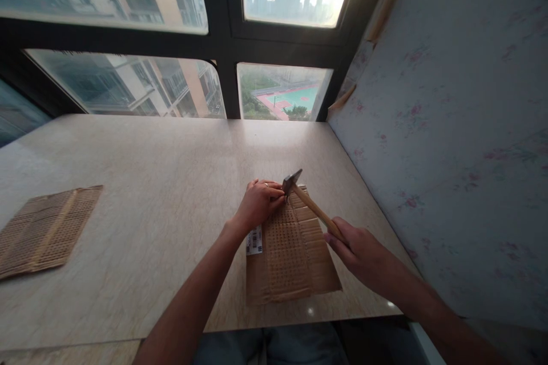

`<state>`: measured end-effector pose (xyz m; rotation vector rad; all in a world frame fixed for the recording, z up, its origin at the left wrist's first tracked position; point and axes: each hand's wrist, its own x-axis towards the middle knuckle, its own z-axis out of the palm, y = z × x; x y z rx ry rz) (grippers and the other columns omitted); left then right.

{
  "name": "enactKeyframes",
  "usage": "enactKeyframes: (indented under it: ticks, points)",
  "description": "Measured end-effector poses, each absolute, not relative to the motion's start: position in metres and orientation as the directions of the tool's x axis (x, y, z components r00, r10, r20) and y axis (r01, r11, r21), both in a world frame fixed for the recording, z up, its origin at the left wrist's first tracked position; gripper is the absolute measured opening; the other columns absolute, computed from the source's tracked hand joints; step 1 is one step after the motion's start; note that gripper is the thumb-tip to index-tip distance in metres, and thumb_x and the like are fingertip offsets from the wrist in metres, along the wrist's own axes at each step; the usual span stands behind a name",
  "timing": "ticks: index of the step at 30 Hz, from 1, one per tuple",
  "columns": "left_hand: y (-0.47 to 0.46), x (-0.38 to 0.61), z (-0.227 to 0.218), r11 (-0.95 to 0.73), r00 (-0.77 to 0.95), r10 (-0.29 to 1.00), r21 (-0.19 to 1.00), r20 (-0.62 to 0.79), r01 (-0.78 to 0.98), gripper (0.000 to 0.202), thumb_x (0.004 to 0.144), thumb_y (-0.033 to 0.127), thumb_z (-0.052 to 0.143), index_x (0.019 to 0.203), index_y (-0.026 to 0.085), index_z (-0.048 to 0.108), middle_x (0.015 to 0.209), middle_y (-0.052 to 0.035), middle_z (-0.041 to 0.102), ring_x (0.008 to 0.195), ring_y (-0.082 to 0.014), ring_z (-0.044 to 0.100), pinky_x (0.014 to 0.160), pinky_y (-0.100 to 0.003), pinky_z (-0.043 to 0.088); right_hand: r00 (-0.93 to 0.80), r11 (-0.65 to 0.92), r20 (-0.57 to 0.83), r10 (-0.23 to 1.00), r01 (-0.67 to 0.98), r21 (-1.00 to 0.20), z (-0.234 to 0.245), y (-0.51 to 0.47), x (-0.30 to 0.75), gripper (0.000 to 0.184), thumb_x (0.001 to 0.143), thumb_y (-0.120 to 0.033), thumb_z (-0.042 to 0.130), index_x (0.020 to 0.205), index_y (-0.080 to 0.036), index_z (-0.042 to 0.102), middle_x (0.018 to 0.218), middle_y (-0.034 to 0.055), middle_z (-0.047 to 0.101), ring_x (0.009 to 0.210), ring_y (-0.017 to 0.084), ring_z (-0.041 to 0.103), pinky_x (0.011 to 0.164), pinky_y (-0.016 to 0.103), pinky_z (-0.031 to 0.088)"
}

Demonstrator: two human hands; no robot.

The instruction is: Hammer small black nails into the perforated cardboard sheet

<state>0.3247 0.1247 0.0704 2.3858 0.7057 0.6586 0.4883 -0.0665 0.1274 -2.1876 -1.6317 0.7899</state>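
Observation:
A sheet of brown cardboard (319, 271) lies on the pale marble-patterned sill, with rows of small holes punched across its middle. My right hand (357, 245) is wrapped around the wooden handle of a hammer (314, 207), whose metal head is at the cardboard's far edge. My left hand (262, 201) rests at the far left part of the sheet, thumb and fingers pinched together just under the hammer head. Between these fingertips is a small thin dark piece that looks like a nail (286, 198), mostly hidden. A ring is on one left finger.
A white printed label (254, 240) is stuck on the cardboard's left side. Another corrugated cardboard piece (51, 228) lies at the far left of the sill (171, 182). Dark-framed windows (231, 40) stand behind, and a flower-papered wall (449, 125) bounds the right.

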Motion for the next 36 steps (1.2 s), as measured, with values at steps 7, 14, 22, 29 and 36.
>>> enactKeyframes:
  ticks: [7, 14, 22, 29, 36]
  points:
    - [0.125, 0.324, 0.069, -0.659, 0.745, 0.611, 0.692, 0.266, 0.294, 0.022, 0.088, 0.028, 0.060, 0.076, 0.026, 0.078, 0.093, -0.0044, 0.077, 0.094, -0.0216, 0.067, 0.090, -0.039, 0.049, 0.181, -0.293, -0.259, 0.949, 0.814, -0.501, 0.130, -0.066, 0.491, 0.020, 0.097, -0.034, 0.036, 0.080, -0.024, 0.040, 0.066, 0.0017, 0.059, 0.059, 0.018, 0.053, 0.056, 0.029, 0.030]
    - [0.124, 0.324, 0.068, -0.621, 0.731, 0.610, 0.758, 0.305, 0.202, 0.022, 0.085, 0.020, 0.060, 0.074, 0.024, 0.078, 0.092, -0.0031, 0.077, 0.085, -0.0186, 0.068, 0.090, -0.035, 0.049, 0.174, -0.296, -0.277, 0.945, 0.818, -0.494, 0.133, -0.066, 0.493, 0.019, 0.097, -0.034, 0.035, 0.081, -0.025, 0.040, 0.065, 0.0019, 0.058, 0.058, 0.018, 0.052, 0.055, 0.029, 0.029]
    - [0.122, 0.323, 0.070, -0.583, 0.707, 0.656, 0.772, 0.264, 0.253, 0.020, 0.081, 0.016, 0.061, 0.067, 0.019, 0.075, 0.076, -0.0022, 0.073, 0.072, -0.0151, 0.063, 0.069, -0.025, 0.047, 0.154, -0.277, -0.296, 0.943, 0.856, -0.436, 0.136, -0.064, 0.494, 0.019, 0.097, -0.034, 0.033, 0.081, -0.025, 0.037, 0.067, 0.0023, 0.057, 0.060, 0.019, 0.051, 0.057, 0.030, 0.028]
    - [0.123, 0.326, 0.073, -0.536, 0.704, 0.681, 0.791, 0.200, 0.294, 0.019, 0.080, 0.021, 0.061, 0.069, 0.017, 0.076, 0.077, -0.0033, 0.074, 0.068, -0.0143, 0.060, 0.064, -0.024, 0.042, 0.169, -0.267, -0.251, 0.953, 0.858, -0.438, 0.139, -0.064, 0.495, 0.019, 0.097, -0.034, 0.036, 0.081, -0.025, 0.040, 0.061, -0.0009, 0.052, 0.054, 0.017, 0.048, 0.055, 0.029, 0.026]
    - [0.124, 0.330, 0.081, -0.471, 0.690, 0.719, 0.790, 0.087, 0.392, 0.018, 0.073, 0.019, 0.061, 0.070, 0.013, 0.077, 0.057, -0.0001, 0.063, 0.057, -0.0114, 0.051, 0.053, -0.022, 0.032, 0.139, -0.262, -0.285, 0.949, 0.850, -0.458, 0.137, -0.060, 0.497, 0.019, 0.098, -0.030, 0.037, 0.079, -0.024, 0.039, 0.066, 0.0014, 0.057, 0.059, 0.018, 0.051, 0.056, 0.029, 0.029]
